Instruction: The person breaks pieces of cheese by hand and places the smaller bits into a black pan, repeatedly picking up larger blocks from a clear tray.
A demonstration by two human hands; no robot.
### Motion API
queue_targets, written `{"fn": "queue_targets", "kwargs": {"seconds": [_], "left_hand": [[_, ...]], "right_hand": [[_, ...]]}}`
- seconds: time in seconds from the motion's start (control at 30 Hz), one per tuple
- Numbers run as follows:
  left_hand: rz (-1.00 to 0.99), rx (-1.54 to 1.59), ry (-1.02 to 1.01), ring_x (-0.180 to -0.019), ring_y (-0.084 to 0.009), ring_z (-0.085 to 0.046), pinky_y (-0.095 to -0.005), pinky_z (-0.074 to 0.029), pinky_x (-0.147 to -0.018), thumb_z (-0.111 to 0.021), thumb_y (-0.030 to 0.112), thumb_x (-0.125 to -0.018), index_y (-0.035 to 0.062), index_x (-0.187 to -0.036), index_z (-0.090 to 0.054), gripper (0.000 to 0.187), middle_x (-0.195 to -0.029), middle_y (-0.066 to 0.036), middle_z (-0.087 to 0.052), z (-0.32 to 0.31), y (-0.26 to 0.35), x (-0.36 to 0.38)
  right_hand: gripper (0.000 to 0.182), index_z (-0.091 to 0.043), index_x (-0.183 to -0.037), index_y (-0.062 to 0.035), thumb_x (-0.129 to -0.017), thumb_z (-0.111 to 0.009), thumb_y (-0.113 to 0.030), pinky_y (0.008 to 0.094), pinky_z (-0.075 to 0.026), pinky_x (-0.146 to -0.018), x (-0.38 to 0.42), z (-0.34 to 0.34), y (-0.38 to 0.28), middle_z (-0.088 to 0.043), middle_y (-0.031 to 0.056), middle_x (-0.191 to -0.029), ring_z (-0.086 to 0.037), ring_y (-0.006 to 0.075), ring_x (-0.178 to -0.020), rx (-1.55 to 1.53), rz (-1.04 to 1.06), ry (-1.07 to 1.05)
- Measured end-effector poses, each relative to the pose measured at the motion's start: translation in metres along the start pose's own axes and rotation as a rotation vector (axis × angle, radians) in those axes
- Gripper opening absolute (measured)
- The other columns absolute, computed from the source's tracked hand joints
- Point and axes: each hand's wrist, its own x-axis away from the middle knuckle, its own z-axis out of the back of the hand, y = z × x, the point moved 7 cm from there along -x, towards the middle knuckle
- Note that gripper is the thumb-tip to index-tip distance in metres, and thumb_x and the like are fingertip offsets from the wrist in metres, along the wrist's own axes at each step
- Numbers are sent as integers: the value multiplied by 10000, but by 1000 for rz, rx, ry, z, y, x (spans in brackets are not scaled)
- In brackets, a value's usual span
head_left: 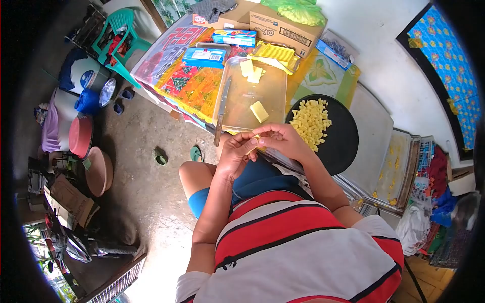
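Over my lap, at the near edge of the board, my left hand (236,155) and my right hand (284,141) meet with fingers closed. A small yellow piece of cheese (256,137) shows between their fingertips, mostly hidden. Just beyond lies a cheese block (259,112) on the clear cutting board (247,93). Farther up the board are several flat cheese slices (252,72). Along the board's left side rests a knife (221,108), its brown handle toward me. To the right, a round black tray (346,136) carries a heap of cheese cubes (310,121).
Blue boxes (204,57), a yellow slicer-like rack (275,54) and a cardboard carton (281,30) stand behind the board. Metal baking trays (393,169) are stacked at right. On the floor to the left are a green chair (117,43), basins (99,171) and slippers (196,153).
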Motion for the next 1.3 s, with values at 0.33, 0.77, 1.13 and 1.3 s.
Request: {"fn": "queue_targets", "kwargs": {"seconds": [0.33,0.77,1.13,1.3], "left_hand": [[3,44,-10,-590,-124,-569,-243,-479,-544,-591,122,-893,-20,-1080,-590,234,-830,-99,-659,0,3,4],[-85,129,60,-511,-102,-536,-220,-425,-428,-648,130,-853,48,-916,-620,108,-740,-63,-646,7,7,2],[-62,-167,180,-488,-68,-506,-181,-386,-405,-683,192,-856,46,-921,-646,163,-694,-26,-624,5,1,1],[-65,-123,163,-481,-69,-503,-183,-386,-405,-684,201,-857,41,-931,-652,179,-684,-28,-619,4,3,5]], "right_hand": [[285,-576,-1176,31,-919,-559,-90,246,-492,-791,1,6,19,-649,76,-1003,-631,128,-924,-173,-142,82],[283,-599,-1163,0,-915,-588,-137,237,-486,-776,3,13,29,-642,39,-965,-581,87,-811,-391,-178,122],[281,-590,-1126,23,-869,-651,-71,242,-506,-764,6,5,14,-641,70,-954,-623,101,-882,114,81,180],[289,-564,-1153,48,-888,-620,-50,246,-503,-787,6,2,4,-642,77,-965,-615,108,-888,-37,30,118]]}}
